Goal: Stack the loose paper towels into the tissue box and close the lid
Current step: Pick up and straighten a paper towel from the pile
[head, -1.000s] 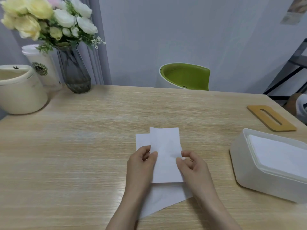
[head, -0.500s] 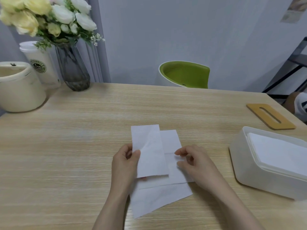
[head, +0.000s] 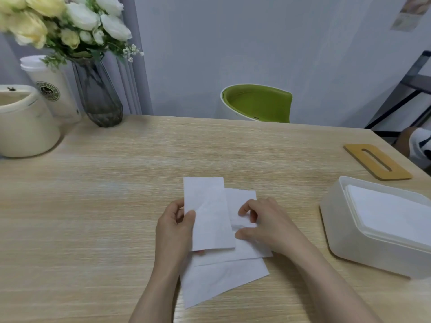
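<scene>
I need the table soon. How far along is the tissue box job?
Partly done: the tissue box already holds a stack. In hand: the left hand pinches one towel; the right hand grips another. Left: these, one sheet beneath, then the wooden lid.

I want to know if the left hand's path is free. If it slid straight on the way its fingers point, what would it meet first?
The left hand already pinches a paper towel; beyond that only bare table shows, though depth is unclear.
</scene>
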The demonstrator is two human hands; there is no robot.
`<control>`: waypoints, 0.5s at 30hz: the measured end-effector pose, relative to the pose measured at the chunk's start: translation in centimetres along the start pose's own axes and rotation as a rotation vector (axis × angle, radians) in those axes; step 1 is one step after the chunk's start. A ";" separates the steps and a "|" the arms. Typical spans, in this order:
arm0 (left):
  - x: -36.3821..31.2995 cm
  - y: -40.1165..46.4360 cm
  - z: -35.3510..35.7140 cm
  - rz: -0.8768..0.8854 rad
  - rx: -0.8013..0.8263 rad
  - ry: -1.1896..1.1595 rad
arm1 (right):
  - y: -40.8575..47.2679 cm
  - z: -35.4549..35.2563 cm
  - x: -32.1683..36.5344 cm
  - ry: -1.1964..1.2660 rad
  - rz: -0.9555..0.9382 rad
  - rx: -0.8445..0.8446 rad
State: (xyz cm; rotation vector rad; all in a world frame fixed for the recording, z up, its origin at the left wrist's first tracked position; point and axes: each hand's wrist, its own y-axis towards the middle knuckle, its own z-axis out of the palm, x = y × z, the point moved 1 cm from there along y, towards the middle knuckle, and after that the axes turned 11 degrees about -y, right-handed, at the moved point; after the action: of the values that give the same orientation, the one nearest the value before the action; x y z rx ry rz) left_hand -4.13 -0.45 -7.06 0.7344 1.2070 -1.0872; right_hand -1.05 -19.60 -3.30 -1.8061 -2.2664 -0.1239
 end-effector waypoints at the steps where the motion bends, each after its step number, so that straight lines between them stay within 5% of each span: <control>1: 0.0 0.0 -0.1 -0.003 -0.004 -0.005 | 0.0 0.1 -0.1 -0.005 0.003 -0.016; 7: 0.3 0.1 -0.3 0.005 -0.004 0.007 | -0.2 0.3 -1.3 -0.051 0.069 -0.210; 15: -0.4 0.3 -0.9 -0.022 -0.058 -0.058 | 0.9 0.5 -0.5 -0.020 -0.058 -0.157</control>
State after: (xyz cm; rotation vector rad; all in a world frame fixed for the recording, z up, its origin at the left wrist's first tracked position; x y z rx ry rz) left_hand -4.14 0.57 -6.96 0.6422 1.1951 -1.0803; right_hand -0.09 -19.78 -3.97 -1.8232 -2.3842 -0.3038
